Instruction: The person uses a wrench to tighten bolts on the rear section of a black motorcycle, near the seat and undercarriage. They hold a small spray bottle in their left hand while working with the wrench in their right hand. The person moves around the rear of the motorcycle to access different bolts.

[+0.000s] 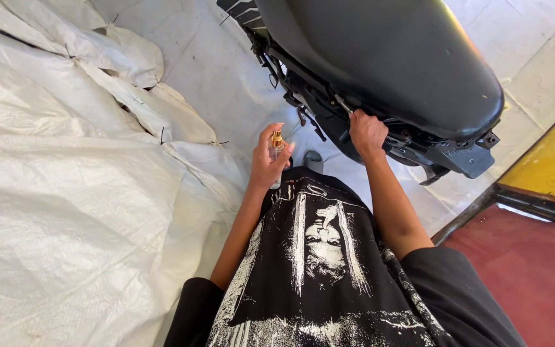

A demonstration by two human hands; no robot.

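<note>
A small spray bottle (277, 149) in our left hand (267, 162), a metal tool (343, 105) in our right hand (367, 133).

The clear bottle, gold-capped, stands upright at centre frame; its contents cannot be told. Our left fingers clamp round it. At two o'clock from it, our right fist closes on the silvery tool, pressed under the black scooter seat (393, 58). White woven sacking (65, 193) spreads toward nine o'clock.

One black padded scooter seat (387, 58). One small clear glass spray bottle with gold cap (277, 149). One thin metal tool (343, 105). Two bare hands — left (268, 160), right (367, 132). White woven plastic tarp sheets (65, 193) — several, overlapping, count unclear.
</note>
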